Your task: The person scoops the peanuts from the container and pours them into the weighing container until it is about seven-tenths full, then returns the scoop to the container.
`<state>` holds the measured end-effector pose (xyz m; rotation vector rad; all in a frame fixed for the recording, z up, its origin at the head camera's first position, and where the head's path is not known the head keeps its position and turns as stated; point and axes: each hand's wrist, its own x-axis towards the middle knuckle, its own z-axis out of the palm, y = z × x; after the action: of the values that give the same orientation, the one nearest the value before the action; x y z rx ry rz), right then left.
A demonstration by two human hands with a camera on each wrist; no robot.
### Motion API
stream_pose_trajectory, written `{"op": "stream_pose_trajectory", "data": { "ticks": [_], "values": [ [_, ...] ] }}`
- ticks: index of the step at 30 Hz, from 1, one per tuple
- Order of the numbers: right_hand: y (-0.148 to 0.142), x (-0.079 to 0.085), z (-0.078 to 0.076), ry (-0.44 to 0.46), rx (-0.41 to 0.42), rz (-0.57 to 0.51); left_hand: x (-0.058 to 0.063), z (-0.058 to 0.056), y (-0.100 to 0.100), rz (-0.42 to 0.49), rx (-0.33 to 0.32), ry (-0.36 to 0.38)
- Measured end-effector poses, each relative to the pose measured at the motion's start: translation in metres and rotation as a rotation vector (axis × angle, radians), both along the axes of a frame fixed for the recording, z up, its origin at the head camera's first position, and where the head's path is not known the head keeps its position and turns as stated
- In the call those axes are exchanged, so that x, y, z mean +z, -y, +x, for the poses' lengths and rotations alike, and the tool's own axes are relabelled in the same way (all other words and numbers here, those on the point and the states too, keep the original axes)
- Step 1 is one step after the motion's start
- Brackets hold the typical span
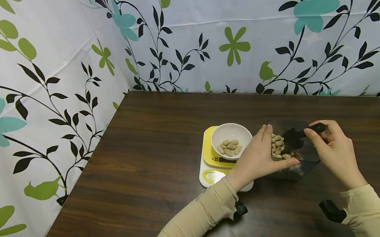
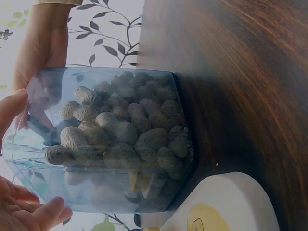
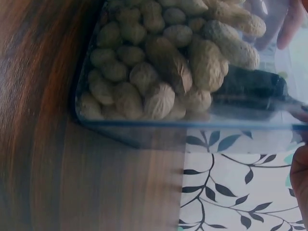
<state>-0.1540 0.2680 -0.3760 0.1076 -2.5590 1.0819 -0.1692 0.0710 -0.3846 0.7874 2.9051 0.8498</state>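
In the head view, a clear container [image 1: 309,149] holds unshelled peanuts [image 1: 277,143]; the left wrist view shows them [image 2: 137,125] through its wall. My left hand [image 1: 260,155] holds the near left corner, thumb along the front and fingers on the left side. My right hand [image 1: 333,150] pinches the handle of a black scoop [image 1: 292,141], whose blade is down inside the container. Through the wall in the right wrist view, the scoop blade [image 3: 250,91] shows beside the peanuts [image 3: 144,72].
Left of the container stands a yellow and white kitchen scale [image 1: 208,152], carrying a white bowl [image 1: 216,135] with several peanuts [image 1: 230,147]. All of it is on a dark wooden table [image 1: 142,160], with a leaf-patterned curtain [image 1: 201,29] behind and to the left.
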Motion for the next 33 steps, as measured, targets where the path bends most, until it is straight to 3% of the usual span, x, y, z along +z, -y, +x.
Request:
{"op": "stream_pose_trajectory", "data": {
  "ticks": [21,33],
  "values": [
    [-0.016,-0.004,0.005,0.061,0.081,-0.137,-0.003,0.001,-0.002,-0.005,0.001,-0.019],
    [-0.012,-0.003,0.001,0.097,0.040,-0.133,-0.002,0.001,-0.002,0.009,0.008,-0.021]
  ]
}}
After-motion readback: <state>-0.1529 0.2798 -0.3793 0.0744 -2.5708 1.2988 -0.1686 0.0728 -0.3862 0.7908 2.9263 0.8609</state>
